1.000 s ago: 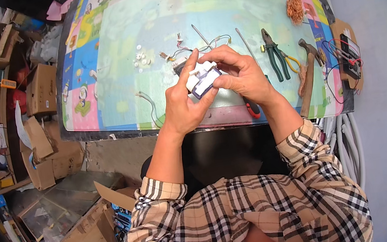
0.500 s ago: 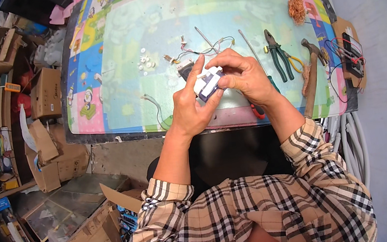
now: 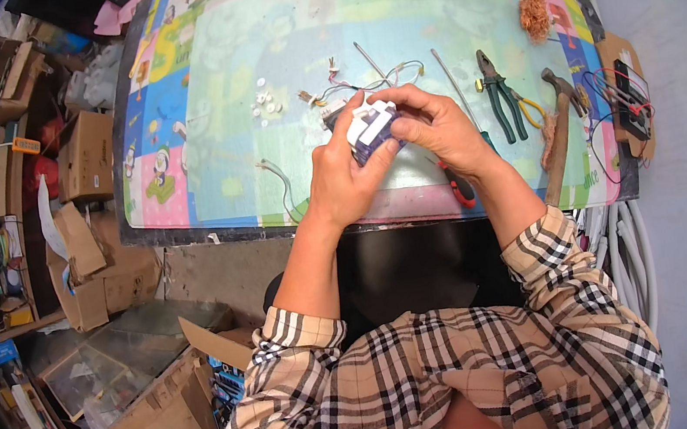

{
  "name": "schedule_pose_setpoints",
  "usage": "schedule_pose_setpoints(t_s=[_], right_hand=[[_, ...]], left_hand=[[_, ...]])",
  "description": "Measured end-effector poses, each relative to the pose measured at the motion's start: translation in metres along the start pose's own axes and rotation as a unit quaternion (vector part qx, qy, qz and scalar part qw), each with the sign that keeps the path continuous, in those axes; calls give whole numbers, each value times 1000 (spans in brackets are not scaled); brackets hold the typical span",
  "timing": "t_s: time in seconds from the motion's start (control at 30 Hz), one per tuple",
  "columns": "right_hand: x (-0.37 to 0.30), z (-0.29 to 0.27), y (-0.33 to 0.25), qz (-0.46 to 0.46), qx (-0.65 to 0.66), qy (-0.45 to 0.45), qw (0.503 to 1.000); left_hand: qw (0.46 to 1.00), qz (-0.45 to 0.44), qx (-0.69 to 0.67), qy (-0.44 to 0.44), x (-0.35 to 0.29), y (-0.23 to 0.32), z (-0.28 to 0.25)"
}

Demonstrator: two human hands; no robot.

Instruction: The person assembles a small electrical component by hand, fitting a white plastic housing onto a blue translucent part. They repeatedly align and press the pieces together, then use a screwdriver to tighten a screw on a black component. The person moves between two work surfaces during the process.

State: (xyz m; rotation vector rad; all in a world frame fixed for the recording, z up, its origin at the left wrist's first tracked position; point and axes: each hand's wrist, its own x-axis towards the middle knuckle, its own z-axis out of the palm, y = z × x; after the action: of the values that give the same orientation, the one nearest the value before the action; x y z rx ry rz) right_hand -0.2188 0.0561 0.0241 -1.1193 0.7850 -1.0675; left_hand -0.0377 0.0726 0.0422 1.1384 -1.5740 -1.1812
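Between both hands sits a small white and dark-blue plastic housing (image 3: 372, 129), held above the table near its front edge. My left hand (image 3: 344, 170) grips it from the left, thumb along its lower side. On the other side, the thumb and fingers of my right hand (image 3: 440, 131) close on it. Just beyond the left fingers lies a dark part with a pale top (image 3: 332, 114), partly hidden. Thin coloured wires (image 3: 352, 84) with small connectors spread out behind it. Several small white round pieces (image 3: 265, 103) are scattered to the left.
Right of my hands lie two screwdrivers (image 3: 455, 83), green-handled pliers (image 3: 499, 96), a wooden-handled hammer (image 3: 558, 127) and a red-black handle (image 3: 459, 187). Copper wire (image 3: 534, 15) is bunched at the far right, near a black meter-like device (image 3: 631, 99). Cardboard boxes (image 3: 85, 154) stand left of the table.
The housing has turned slightly in my hands, showing more of its white top and blue side. My view has shifted a little, so the tabletop sits slightly further right.
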Motion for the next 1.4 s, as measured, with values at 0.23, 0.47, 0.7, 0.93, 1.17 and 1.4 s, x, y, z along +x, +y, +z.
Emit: schedule_pose_setpoints(t_s=[0.23,0.47,0.7,0.93,1.17,1.4], right_hand=[[2,0,-6,12,-21,10,1000],[1,3,-5,18,-17,-2,1000],[3,2,-3,27,-40,9,999],[3,-1,7,88,-17,-4,996],[6,-2,10,89,15,82,993],[6,2,11,87,38,93,991]], left_hand=[[797,-141,-580,-88,11,-25,-32],[682,-164,-700,-134,13,-35,-30],[855,-218,-470,-5,15,-21,-14],[969,-163,-184,2,12,-7,3],[985,-116,-117,46,14,-9,-1],[967,-150,-182,98,13,-1,1]])
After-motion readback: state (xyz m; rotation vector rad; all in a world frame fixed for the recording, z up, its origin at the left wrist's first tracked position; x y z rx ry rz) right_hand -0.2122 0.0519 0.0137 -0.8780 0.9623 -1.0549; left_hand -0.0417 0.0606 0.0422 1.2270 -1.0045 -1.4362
